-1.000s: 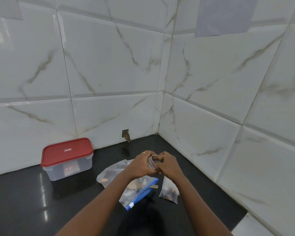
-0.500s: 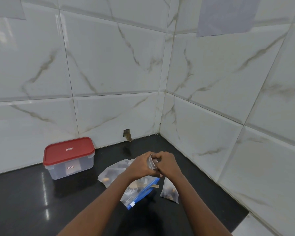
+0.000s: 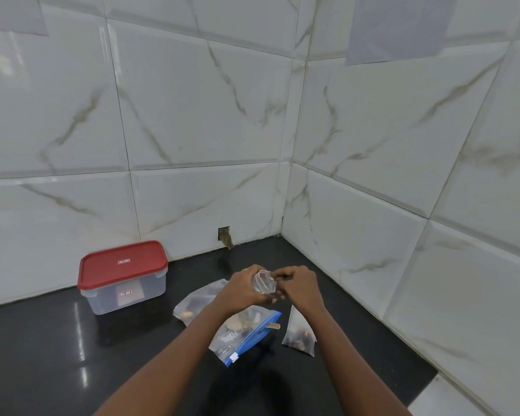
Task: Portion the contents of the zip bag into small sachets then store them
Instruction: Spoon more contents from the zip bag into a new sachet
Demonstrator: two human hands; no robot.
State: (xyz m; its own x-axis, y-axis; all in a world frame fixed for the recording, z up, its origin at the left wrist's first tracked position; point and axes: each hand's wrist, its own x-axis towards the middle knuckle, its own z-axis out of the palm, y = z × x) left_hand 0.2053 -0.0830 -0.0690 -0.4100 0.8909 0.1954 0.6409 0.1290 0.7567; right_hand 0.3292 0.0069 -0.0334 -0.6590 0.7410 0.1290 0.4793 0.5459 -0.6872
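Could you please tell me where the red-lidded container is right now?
In the head view, the red-lidded container sits on the black counter at the left, close to the tiled back wall, left of the zip bag and apart from it.

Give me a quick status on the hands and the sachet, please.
Left hand, right hand both grip a small clear sachet. Zip bag lies beneath. Nothing blocking.

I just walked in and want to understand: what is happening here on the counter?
A person's left hand and right hand hold a small clear sachet above the black counter, seemingly opening it. Below lies the zip bag with a blue seal; a filled sachet lies to its right, another clear bag to its left. The red-lidded container stands closed.
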